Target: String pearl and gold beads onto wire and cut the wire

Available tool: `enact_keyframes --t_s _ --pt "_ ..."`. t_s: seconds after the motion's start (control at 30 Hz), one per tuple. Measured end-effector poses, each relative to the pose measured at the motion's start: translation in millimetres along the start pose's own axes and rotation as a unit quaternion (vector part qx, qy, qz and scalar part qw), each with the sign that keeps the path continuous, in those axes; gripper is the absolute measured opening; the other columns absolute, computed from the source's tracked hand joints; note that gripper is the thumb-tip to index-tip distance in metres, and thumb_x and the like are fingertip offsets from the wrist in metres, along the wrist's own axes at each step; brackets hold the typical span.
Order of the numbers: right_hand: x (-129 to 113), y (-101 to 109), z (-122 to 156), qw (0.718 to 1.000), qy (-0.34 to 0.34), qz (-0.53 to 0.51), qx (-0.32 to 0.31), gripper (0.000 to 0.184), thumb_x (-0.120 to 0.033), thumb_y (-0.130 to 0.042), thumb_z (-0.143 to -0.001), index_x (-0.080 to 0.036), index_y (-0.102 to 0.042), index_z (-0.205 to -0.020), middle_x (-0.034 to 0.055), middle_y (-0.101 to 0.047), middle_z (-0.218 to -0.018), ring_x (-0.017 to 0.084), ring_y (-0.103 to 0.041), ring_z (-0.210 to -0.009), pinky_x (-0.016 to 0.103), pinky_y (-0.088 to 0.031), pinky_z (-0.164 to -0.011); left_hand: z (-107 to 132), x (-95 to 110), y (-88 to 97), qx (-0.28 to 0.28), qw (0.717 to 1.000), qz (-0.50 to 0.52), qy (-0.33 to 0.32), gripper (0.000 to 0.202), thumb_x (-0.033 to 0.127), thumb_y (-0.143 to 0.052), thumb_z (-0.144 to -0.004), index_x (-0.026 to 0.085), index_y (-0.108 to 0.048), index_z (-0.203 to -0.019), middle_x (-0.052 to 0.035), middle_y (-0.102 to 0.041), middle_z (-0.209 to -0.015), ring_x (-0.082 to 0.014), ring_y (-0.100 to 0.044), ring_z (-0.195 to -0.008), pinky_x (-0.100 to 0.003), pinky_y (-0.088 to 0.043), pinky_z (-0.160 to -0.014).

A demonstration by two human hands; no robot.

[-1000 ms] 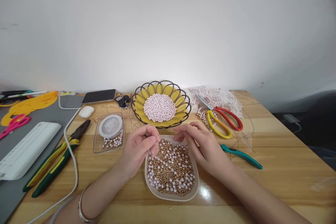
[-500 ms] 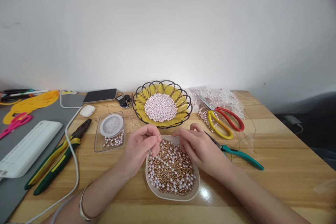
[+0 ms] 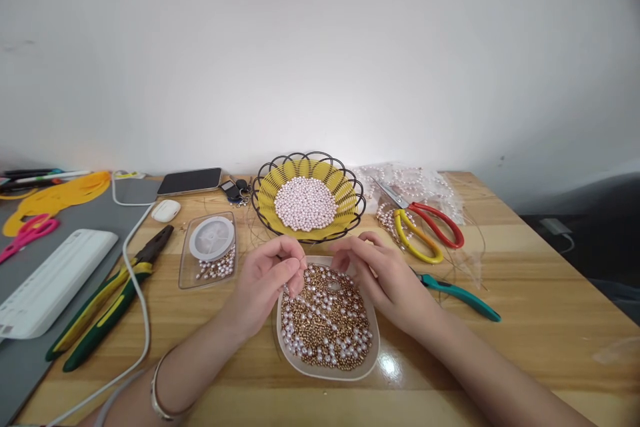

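Observation:
In the head view my left hand [image 3: 273, 283] is closed in a pinch over the left rim of a cream bowl [image 3: 330, 371]. A fine thread end shows at its fingertips, and a strand of white pearl beads [image 3: 313, 307] runs from below the fingers across the bowl. Small gold beads and larger pearly ones fill the bowl. My right hand [image 3: 383, 280] is over the bowl's upper right edge, fingers bent and thumb side toward the beads. Its fingertips are close together; anything between them is too small to make out.
Behind the bowl stands a yellow basket [image 3: 260, 200] of pearl beads. To the right lie red-and-yellow scissors [image 3: 417, 230] and teal-handled pliers [image 3: 467, 297]. At left are a clear box [image 3: 184, 273] with a spool [image 3: 213, 238], green-yellow pliers [image 3: 110, 300] and a white cable [image 3: 143, 300].
My right hand has shifted slightly, its fingers drawn in more over the beads. My left hand keeps its pinch in nearly the same place. The whole view has moved a little.

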State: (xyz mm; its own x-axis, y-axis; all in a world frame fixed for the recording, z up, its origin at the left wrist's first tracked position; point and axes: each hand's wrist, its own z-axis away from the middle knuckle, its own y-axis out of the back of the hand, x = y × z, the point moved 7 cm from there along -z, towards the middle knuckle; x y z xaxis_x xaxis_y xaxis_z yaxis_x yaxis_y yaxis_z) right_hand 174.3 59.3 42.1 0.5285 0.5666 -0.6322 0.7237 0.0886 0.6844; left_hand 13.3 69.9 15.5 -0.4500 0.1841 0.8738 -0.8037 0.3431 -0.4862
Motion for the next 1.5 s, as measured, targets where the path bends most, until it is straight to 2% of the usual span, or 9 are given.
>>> enact_keyframes --t_s 0.17,0.3,0.43,0.57,0.73,0.93,1.13,1.33,1.5 --pt "0.6 1.9 1.1 0.999 -0.005 0.052 -0.002 0.03 -0.009 -0.035 -0.098 -0.019 -0.061 -0.109 0.0001 -0.06 -0.061 0.023 -0.057 -0.067 0.035 -0.047 -0.069 0.2 -0.4 0.2 0.0 1.0 0.002 0.001 0.019 0.028 -0.075 -0.087 0.015 -0.067 -0.076 0.0034 -0.055 -0.061 -0.0065 -0.048 -0.051 -0.018 -0.04 -0.052" --pt "-2.8 -11.8 2.3 0.996 -0.001 0.013 -0.093 0.032 -0.011 -0.035 -0.098 -0.017 -0.064 -0.11 0.0028 -0.061 -0.06 0.026 -0.058 -0.076 0.034 -0.048 -0.065 -1.0 0.4 -0.8 0.001 1.0 0.003 -0.001 0.02 0.029 -0.076 -0.086 0.015 -0.067 -0.075 0.0033 -0.055 -0.061 -0.0067 -0.048 -0.051 -0.018 -0.04 -0.052" --pt "-8.5 -22.5 3.8 0.987 0.022 -0.028 -0.154 0.036 -0.005 -0.034 -0.096 -0.019 -0.062 -0.116 0.0002 -0.067 -0.066 0.022 -0.06 -0.069 0.04 -0.048 -0.079 -1.2 0.8 -1.3 0.004 1.0 0.002 -0.001 0.021 0.029 -0.077 -0.085 0.015 -0.067 -0.074 0.0031 -0.055 -0.061 -0.0068 -0.047 -0.051 -0.018 -0.04 -0.052" --pt "-6.4 -15.0 2.3 0.994 0.029 -0.042 -0.097 0.036 -0.003 -0.033 -0.096 -0.02 -0.057 -0.116 -0.0005 -0.072 -0.08 0.017 -0.065 -0.068 0.044 -0.041 -0.096 -0.9 2.0 -2.6 0.003 1.0 -0.002 0.003 0.022 0.03 -0.076 -0.085 0.015 -0.065 -0.072 0.0035 -0.054 -0.06 -0.0069 -0.047 -0.05 -0.019 -0.039 -0.052" --pt "1.2 -2.6 2.5 1.0 -0.003 0.001 -0.023 0.032 -0.008 -0.032 -0.1 -0.023 -0.056 -0.113 -0.0041 -0.067 -0.066 0.018 -0.06 -0.06 0.039 -0.043 -0.084 -1.0 3.6 -3.2 0.01 1.0 -0.011 0.006 0.024 0.031 -0.077 -0.083 0.015 -0.064 -0.071 0.0035 -0.053 -0.059 -0.0072 -0.046 -0.05 -0.019 -0.038 -0.051" --pt "-2.2 -7.8 2.2 0.998 0.005 0.006 -0.066 0.031 -0.006 -0.032 -0.099 -0.02 -0.057 -0.111 -0.005 -0.061 -0.06 0.017 -0.052 -0.053 0.041 -0.044 -0.083 -1.1 2.9 -2.2 0.013 1.0 -0.012 0.006 0.025 0.032 -0.077 -0.083 0.015 -0.064 -0.072 0.0035 -0.054 -0.059 -0.007 -0.046 -0.05 -0.019 -0.037 -0.051" --pt "-7.6 -17.3 2.3 0.991 0.026 -0.054 -0.116 0.038 -0.002 -0.034 -0.096 -0.021 -0.056 -0.12 0.0005 -0.075 -0.082 0.019 -0.066 -0.07 0.049 -0.042 -0.102 -1.0 3.8 -3.0 0.008 1.0 -0.015 0.003 0.025 0.033 -0.076 -0.084 0.016 -0.063 -0.072 0.0037 -0.053 -0.059 -0.0071 -0.045 -0.05 -0.02 -0.036 -0.051" --pt "-1.8 -0.1 1.1 0.999 0.0 -0.032 -0.008 0.033 -0.005 -0.035 -0.099 -0.022 -0.058 -0.115 0.0029 -0.076 -0.081 0.023 -0.067 -0.081 0.04 -0.05 -0.083 -0.4 3.4 -2.5 0.012 1.0 -0.02 0.005 0.025 0.033 -0.076 -0.083 0.016 -0.062 -0.071 0.0036 -0.053 -0.06 -0.0072 -0.045 -0.05 -0.02 -0.036 -0.051" --pt "0.1 -2.6 2.8 0.999 -0.018 -0.02 -0.03 0.032 -0.008 -0.032 -0.101 -0.02 -0.058 -0.116 -0.0016 -0.065 -0.064 0.02 -0.059 -0.065 0.037 -0.047 -0.076 -1.0 4.4 -3.2 0.014 0.999 -0.027 0.008 0.026 0.033 -0.076 -0.083 0.016 -0.061 -0.071 0.0036 -0.053 -0.059 -0.0072 -0.045 -0.049 -0.02 -0.036 -0.051"
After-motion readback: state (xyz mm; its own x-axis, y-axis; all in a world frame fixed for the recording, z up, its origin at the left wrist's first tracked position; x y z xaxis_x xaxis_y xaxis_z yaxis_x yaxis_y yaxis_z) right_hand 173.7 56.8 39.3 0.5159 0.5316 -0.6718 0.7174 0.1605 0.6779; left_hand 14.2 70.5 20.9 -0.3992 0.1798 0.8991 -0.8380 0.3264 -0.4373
